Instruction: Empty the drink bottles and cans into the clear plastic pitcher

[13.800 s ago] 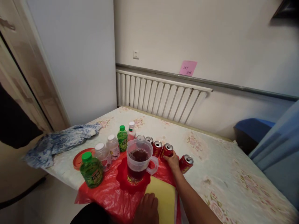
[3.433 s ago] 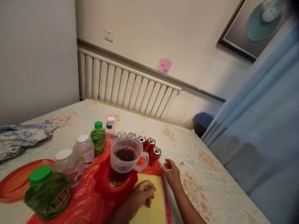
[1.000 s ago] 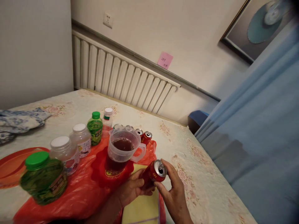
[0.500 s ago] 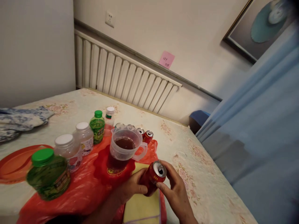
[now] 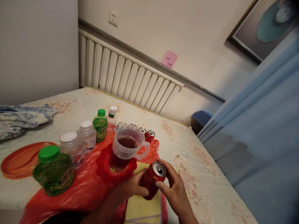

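Note:
A red soda can [image 5: 151, 183] with its top opened stands between my two hands, slightly tilted, over a folded yellow cloth [image 5: 142, 210]. My left hand [image 5: 133, 188] wraps its left side, thumb on the front. From the right, my right hand [image 5: 174, 189] grips the can near its rim, thumb in front and fingers behind. Just beyond is a clear plastic measuring jug [image 5: 119, 151] partly filled with dark brown liquid, on a red scalloped mat [image 5: 102, 165]. Behind the jug, several cans stand in a row, including an opened red can [image 5: 150, 136].
Left of the jug stand green-capped bottles [image 5: 53, 172], white-lidded clear jars [image 5: 87, 138] and a white-capped bottle [image 5: 112, 116]. They share a red plastic sheet [image 5: 79, 193]. An orange plate [image 5: 18, 165] lies farther left, near a blue-and-white cloth [image 5: 25, 116]. A blue curtain [image 5: 261, 133] hangs at right.
The view has shifted slightly, so the tabletop things appear a little farther right. Both hands keep hold of the can, with hardly any change in their grip.

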{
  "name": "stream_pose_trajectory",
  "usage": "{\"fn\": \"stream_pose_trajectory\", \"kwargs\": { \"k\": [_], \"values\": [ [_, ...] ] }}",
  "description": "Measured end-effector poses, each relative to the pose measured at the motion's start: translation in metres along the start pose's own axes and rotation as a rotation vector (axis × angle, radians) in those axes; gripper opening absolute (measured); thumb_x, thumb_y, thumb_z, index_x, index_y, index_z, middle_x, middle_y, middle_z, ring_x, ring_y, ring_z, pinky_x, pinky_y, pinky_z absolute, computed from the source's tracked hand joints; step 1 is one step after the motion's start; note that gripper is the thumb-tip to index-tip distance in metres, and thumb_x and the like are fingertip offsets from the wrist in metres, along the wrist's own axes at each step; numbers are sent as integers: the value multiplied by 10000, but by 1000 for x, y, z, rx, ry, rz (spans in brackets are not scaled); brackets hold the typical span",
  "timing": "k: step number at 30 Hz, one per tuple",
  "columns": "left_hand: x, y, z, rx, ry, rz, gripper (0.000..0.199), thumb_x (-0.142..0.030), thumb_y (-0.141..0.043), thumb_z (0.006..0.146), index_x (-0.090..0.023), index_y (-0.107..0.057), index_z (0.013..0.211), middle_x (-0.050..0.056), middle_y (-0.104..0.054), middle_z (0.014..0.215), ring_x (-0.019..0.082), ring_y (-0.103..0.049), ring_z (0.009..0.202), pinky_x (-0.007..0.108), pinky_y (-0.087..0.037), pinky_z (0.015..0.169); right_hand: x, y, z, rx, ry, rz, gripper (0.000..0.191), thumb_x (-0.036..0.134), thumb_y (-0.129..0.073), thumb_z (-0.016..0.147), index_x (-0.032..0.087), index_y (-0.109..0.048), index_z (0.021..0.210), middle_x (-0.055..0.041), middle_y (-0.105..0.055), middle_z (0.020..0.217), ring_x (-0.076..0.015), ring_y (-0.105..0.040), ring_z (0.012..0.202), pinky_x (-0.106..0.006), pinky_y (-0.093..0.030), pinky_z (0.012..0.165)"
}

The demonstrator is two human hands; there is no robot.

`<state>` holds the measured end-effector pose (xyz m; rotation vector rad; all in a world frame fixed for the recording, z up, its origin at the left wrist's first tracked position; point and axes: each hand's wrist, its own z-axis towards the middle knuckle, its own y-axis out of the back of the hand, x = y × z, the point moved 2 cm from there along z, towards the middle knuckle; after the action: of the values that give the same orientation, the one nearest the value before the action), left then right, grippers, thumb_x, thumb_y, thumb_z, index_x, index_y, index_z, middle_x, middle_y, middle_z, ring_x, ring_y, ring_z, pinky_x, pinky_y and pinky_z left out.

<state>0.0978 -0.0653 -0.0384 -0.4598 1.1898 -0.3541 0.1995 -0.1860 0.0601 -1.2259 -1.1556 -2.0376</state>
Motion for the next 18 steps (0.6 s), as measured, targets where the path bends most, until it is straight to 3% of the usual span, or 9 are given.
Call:
{"fn": "stream_pose_trajectory", "kwargs": {
  "k": [8, 12, 15, 18],
  "values": [
    [-4, 3, -8, -73, -21, 82, 865, -345, -872, 543, -201, -494, 1308, 77, -585, 1245, 304, -510, 1141, 414, -392, 967, 2, -9, 8, 68, -38, 169, 583, 281, -758, 690, 267, -590, 1248, -67, -607, 1313, -300, -534, 1242, -451, -407, 1077],
    [-7, 4, -16, -89, 7, 106, 864, -318, -859, 536, -214, -484, 1307, 68, -587, 1248, 316, -496, 1165, 453, -351, 1017, -7, -10, 29, 2, -31, 298, 503, 411, -713, 757, 240, -585, 1211, -108, -661, 1223, -295, -624, 1124, -468, -479, 993],
    [-10, 5, -21, -113, 18, 95, 850, -277, -841, 528, -223, -490, 1301, 55, -594, 1246, 318, -488, 1179, 440, -350, 1012, -17, -14, 49, -76, -18, 290, 433, 472, -658, 804, 221, -603, 1152, -114, -686, 1155, -282, -659, 1047, -470, -497, 958],
    [-15, 5, -25, -119, 24, 86, 864, -231, -832, 504, -218, -493, 1299, 43, -591, 1255, 322, -478, 1196, 409, -362, 990, -26, -26, 68, -72, 10, 259, 413, 512, -618, 827, 219, -617, 1118, -99, -681, 1153, -270, -658, 1028, -446, -503, 939]
  ]
}}
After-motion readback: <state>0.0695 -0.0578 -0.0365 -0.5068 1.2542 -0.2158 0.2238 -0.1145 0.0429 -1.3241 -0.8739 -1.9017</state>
